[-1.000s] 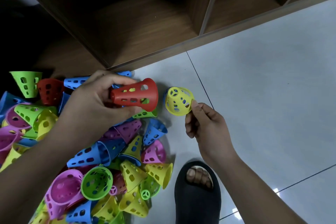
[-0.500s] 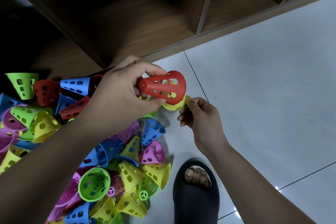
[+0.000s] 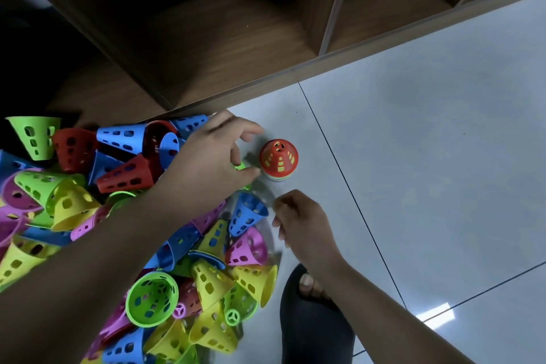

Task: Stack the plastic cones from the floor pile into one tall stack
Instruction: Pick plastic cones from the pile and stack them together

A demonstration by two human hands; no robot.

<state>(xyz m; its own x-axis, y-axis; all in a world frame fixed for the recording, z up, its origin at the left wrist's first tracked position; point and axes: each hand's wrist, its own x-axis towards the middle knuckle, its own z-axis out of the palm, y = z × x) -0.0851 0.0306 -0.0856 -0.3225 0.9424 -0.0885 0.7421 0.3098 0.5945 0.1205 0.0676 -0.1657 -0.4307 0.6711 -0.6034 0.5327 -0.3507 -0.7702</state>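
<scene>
Nearest the camera, at 6 o'clock, a foot (image 3: 313,316) in a dark slipper rests on the pale tiled floor (image 3: 428,156). From 7 to 9 o'clock spreads the pile (image 3: 141,260) of perforated plastic cones in many colours. They lie tipped every way, some showing their open mouths.

Just past the foot, the right hand (image 3: 301,224) hovers low with its fingers loosely curled, and I see nothing in it. A blue cone (image 3: 246,214) lies on its side just at its 9 o'clock.

Further out, the left hand (image 3: 212,162) reaches over the pile's edge, thumb and fingers spread and gently bent, grasping nothing. A sliver of green plastic shows under its fingers; whether they touch it I cannot tell.

The stack (image 3: 279,161) stands on the floor at 3 o'clock of the left hand and about 11 o'clock of the right. It is topped by a red cone (image 3: 279,156) with yellow showing through its slots. It is upright, narrow end up, so its long axis points almost straight at the camera. The left fingertips are just beside it and nearer than the right hand, which is a little apart.

The next cone probably has to come from the pile at 9 o'clock and drop mouth-down along that vertical axis.

Beyond, at 12 o'clock, runs a dark wooden shelf unit (image 3: 236,38).
</scene>
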